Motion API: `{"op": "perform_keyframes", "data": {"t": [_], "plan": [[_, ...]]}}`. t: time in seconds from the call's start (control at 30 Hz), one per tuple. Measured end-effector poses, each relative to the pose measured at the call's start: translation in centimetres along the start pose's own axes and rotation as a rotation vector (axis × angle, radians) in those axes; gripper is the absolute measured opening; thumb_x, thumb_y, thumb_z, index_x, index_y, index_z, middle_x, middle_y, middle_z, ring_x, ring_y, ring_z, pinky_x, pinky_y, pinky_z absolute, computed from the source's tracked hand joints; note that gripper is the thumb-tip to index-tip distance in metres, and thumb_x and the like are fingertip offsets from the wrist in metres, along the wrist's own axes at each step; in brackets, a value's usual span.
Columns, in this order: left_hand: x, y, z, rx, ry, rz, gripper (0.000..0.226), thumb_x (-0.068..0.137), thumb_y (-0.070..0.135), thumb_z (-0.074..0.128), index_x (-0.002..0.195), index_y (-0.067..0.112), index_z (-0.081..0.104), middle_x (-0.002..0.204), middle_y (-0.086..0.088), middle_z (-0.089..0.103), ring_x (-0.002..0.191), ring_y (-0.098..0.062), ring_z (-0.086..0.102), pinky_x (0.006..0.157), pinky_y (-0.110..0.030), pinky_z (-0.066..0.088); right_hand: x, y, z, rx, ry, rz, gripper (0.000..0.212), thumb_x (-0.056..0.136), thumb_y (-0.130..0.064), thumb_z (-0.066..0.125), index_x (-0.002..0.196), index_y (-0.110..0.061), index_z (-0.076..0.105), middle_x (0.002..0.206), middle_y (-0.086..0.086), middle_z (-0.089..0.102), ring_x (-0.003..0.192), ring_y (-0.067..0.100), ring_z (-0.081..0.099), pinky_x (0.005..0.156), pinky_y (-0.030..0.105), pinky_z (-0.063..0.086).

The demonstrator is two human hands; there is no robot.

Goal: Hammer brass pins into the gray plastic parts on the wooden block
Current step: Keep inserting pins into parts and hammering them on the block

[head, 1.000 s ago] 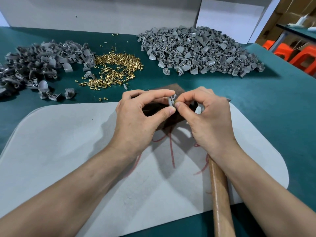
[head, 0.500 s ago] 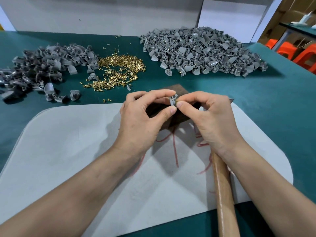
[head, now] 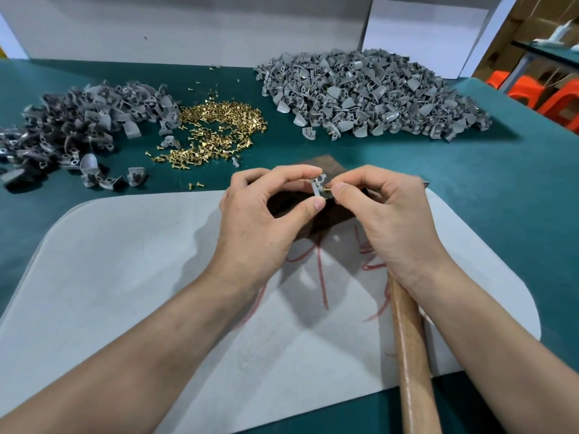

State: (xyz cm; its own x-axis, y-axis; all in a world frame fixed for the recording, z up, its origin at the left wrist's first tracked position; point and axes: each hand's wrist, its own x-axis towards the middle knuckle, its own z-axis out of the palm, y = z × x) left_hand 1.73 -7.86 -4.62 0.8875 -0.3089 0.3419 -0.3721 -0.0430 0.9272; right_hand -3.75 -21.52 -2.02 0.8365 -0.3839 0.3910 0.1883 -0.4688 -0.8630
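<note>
- Above the block (head: 332,216), at the far edge of the mat (head: 125,277), both hands meet around one gray part (head: 318,186).
- The left hand (head: 260,220) pinches the part between thumb and forefinger and holds it clear of the block.
- The right hand (head: 391,220) pinches a brass pin (head: 327,190) by its head end with thumb and fingertip. The shank points left and reaches the part.
- Half a second ago the right fingertips sat tight against the part and the pin was hidden. Now a short length of brass shows between them.
- Both hands have otherwise kept their place over the block.
- The hammer (head: 407,339) lies as before: its wooden handle runs from under the right wrist to the bottom edge, and its head is hidden by the hand.
- The mat lies on the green tabletop (head: 501,198). It bears the block at its far edge and has red lines (head: 322,277) scrawled on it.
- Loose on the tabletop beyond the mat is a heap of pins (head: 219,126). It lies between a darker pile of parts (head: 78,120) on the left and a larger, paler pile (head: 369,92) on the right.
- Several parts in the paler pile show a pin sticking out.
</note>
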Motion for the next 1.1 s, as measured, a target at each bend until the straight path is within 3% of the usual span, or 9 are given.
{"op": "perform_keyframes", "data": {"t": [0.27,0.37,0.47,0.57,0.7,0.8,0.9,0.97,1.1], "plan": [[0.0,0.5,0.0,0.043,-0.011,0.013,0.030,0.071,0.035,0.073,0.100,0.044,0.067,0.089,0.022,0.067,0.116,-0.009,0.043,0.102,-0.045,0.040,0.0,-0.2,0.1,0.007,-0.006,0.011,0.013,0.079,-0.015,0.063,0.072,-0.023,0.070,0.070,-0.010,0.069,0.070,0.002,0.062,0.070,0.016,0.046],[0.1,0.6,0.1,-0.014,0.001,-0.001,0.028,0.070,0.031,0.075,0.093,0.040,0.062,0.094,0.010,0.067,0.110,-0.018,0.052,0.097,-0.048,0.044,-0.1,-0.4,0.1,-0.067,0.090,0.000,0.012,0.080,-0.013,0.062,0.078,-0.022,0.069,0.079,-0.008,0.066,0.078,0.005,0.061,0.076,0.018,0.045],[0.0,0.6,0.0,-0.056,0.025,-0.017,0.031,0.072,0.022,0.077,0.088,0.039,0.057,0.102,-0.005,0.064,0.105,-0.022,0.058,0.095,-0.047,0.047,0.1,-0.3,-0.6,-0.344,0.255,-0.015,0.011,0.079,-0.010,0.064,0.081,-0.020,0.062,0.086,-0.004,0.056,0.084,0.015,0.056,0.076,0.018,0.038],[0.1,0.7,-0.1,-0.067,0.054,-0.027,0.038,0.077,0.016,0.076,0.096,0.039,0.053,0.097,0.005,0.064,0.100,-0.014,0.060,0.094,-0.037,0.049,0.4,0.7,-2.2,-0.647,0.196,0.195,0.026,0.079,-0.032,0.065,0.093,-0.017,0.048,0.090,0.000,0.049,0.086,0.024,0.050,0.072,0.029,0.033],[0.3,0.7,-0.4,-0.017,0.094,-0.013,0.030,0.080,0.021,0.073,0.095,0.040,0.056,0.097,0.011,0.063,0.104,-0.012,0.058,0.096,-0.036,0.047,0.7,1.1,-3.8,-0.705,0.057,0.435,0.045,0.079,-0.050,0.065,0.097,-0.015,0.044,0.068,-0.006,0.043,0.078,0.024,0.044,0.064,0.031,0.027],[0.3,0.5,-0.4,-0.007,0.089,-0.029,0.027,0.082,0.017,0.073,0.090,0.038,0.057,0.101,0.006,0.064,0.107,-0.015,0.058,0.097,-0.038,0.047,0.7,0.9,-4.3,-0.828,-0.010,0.459,0.037,0.071,-0.045,0.074,0.078,-0.014,0.055,0.060,-0.007,0.045,0.065,0.022,0.045,0.054,0.032,0.027],[0.3,0.3,-0.3,0.021,0.088,-0.028,0.024,0.083,0.014,0.072,0.086,0.034,0.058,0.096,0.008,0.064,0.102,-0.012,0.058,0.091,-0.029,0.048,0.6,0.6,-4.2,-0.880,0.025,0.503,0.037,0.066,-0.038,0.073,0.054,-0.011,0.050,0.053,0.001,0.047,0.054,0.020,0.044,0.045,0.026,0.026],[0.4,0.3,-0.3,0.053,0.096,-0.028,0.023,0.082,0.014,0.071,0.083,0.033,0.059,0.092,0.013,0.061,0.098,-0.006,0.056,0.085,-0.018,0.045,0.7,0.6,-4.5,-0.843,0.018,0.551,0.037,0.068,-0.034,0.070,0.052,-0.008,0.050,0.051,0.004,0.049,0.052,0.020,0.044,0.045,0.026,0.027],[0.4,0.2,-0.3,0.082,0.109,-0.043,0.018,0.084,0.014,0.070,0.083,0.030,0.060,0.092,0.014,0.059,0.097,-0.004,0.054,0.082,-0.015,0.043,0.6,-0.3,-6.1,-0.244,0.047,0.718,0.023,0.077,-0.018,0.065,0.060,-0.004,0.060,0.044,0.004,0.055,0.032,0.011,0.046,0.035,0.014,0.035]]}}
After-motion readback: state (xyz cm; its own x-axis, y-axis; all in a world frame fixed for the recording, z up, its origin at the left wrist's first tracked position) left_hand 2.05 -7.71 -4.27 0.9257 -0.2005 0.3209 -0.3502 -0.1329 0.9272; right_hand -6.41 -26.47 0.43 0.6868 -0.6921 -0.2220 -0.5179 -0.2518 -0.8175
